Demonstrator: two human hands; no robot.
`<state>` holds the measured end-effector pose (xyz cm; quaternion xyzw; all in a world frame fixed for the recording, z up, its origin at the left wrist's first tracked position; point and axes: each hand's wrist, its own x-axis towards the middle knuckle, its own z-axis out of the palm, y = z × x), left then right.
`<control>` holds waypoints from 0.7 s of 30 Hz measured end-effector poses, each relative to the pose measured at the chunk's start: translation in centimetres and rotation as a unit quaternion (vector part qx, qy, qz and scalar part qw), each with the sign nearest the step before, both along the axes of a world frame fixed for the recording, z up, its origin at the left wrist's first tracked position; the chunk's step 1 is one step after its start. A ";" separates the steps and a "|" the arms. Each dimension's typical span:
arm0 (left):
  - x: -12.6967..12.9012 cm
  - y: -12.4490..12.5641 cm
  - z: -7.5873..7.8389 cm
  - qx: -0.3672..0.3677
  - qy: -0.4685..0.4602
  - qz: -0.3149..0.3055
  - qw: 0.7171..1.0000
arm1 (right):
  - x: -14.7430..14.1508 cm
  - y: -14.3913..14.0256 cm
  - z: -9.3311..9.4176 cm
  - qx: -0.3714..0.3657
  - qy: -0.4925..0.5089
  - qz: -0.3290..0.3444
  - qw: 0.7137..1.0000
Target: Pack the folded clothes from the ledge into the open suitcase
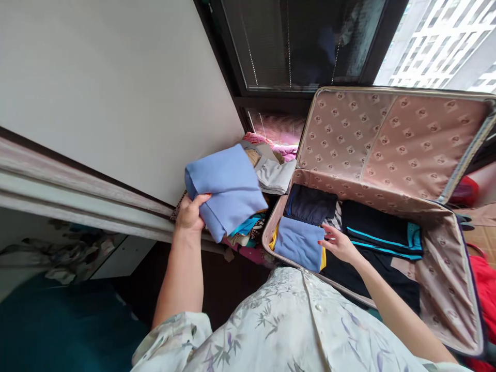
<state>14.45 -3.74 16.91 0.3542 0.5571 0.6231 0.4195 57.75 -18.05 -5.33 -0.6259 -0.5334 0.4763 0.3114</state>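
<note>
My left hand (191, 213) grips the near left edge of a folded light-blue garment (228, 188), thumb on top and the other fingers hidden beneath. The garment is held above a pile of clothes (248, 230) beside the suitcase. In the open suitcase (445, 279), my right hand (336, 242) is at the right edge of another folded blue garment (298, 240), fingers apart and holding nothing. A yellow cloth (323, 259) shows under that garment. Behind it lies a folded dark navy garment (312, 203); to the right are black clothes with turquoise stripes (382, 232).
The suitcase lid (391, 137) stands raised against the window side. Grey folded clothes (275, 173) and pink fabric (287, 151) lie left of it. A white panel (108, 93) borders the left. Red fabric (482, 284) is on the floor at right.
</note>
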 end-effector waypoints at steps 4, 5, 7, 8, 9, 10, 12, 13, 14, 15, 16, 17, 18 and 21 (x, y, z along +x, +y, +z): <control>5.6 -3.5 -0.5 -0.081 -0.057 -0.153 0.983 | 0.0 1.3 6.0 -0.002 0.265 -0.017 0.964; 7.6 -4.2 -1.6 -0.114 -0.078 -0.195 0.971 | 0.1 1.5 7.1 -0.015 0.319 -0.015 0.948; 11.5 -5.3 -4.6 -0.172 -0.130 -0.272 0.938 | 0.1 1.9 8.4 -0.054 0.385 -0.026 0.921; 13.3 -5.8 -6.3 -0.191 -0.157 -0.300 0.921 | 0.2 1.9 8.7 -0.077 0.393 -0.043 0.915; 14.8 -6.1 -8.1 -0.206 -0.182 -0.321 0.906 | 0.1 1.8 8.7 -0.100 0.388 -0.067 0.914; 16.0 -6.3 -9.8 -0.224 -0.202 -0.340 0.891 | 0.1 1.7 8.5 -0.122 0.376 -0.094 0.914; 17.5 -6.3 -12.8 -0.257 -0.227 -0.370 0.863 | -0.1 1.2 7.7 -0.162 0.356 -0.143 0.909; 17.9 -6.3 -14.1 -0.273 -0.232 -0.384 0.851 | -0.1 0.9 7.2 -0.179 0.350 -0.164 0.905; 18.0 -6.2 -15.1 -0.288 -0.233 -0.394 0.841 | 0.0 0.6 6.8 -0.191 0.348 -0.182 0.900; 18.1 -6.1 -15.9 -0.301 -0.229 -0.400 0.835 | 0.3 0.3 6.4 -0.195 0.345 -0.197 0.897; 18.1 -6.0 -16.6 -0.315 -0.223 -0.403 0.830 | 0.8 0.1 6.2 -0.193 0.339 -0.209 0.897; 18.1 -5.9 -17.1 -0.329 -0.214 -0.404 0.826 | 1.5 -0.1 6.1 -0.182 0.327 -0.217 0.902; 18.0 -5.7 -17.4 -0.342 -0.204 -0.401 0.825 | 2.4 -0.2 6.2 -0.164 0.308 -0.223 0.910; 17.6 -5.4 -18.0 -0.363 -0.182 -0.388 0.828 | 5.8 -0.7 6.9 -0.084 0.188 -0.208 0.956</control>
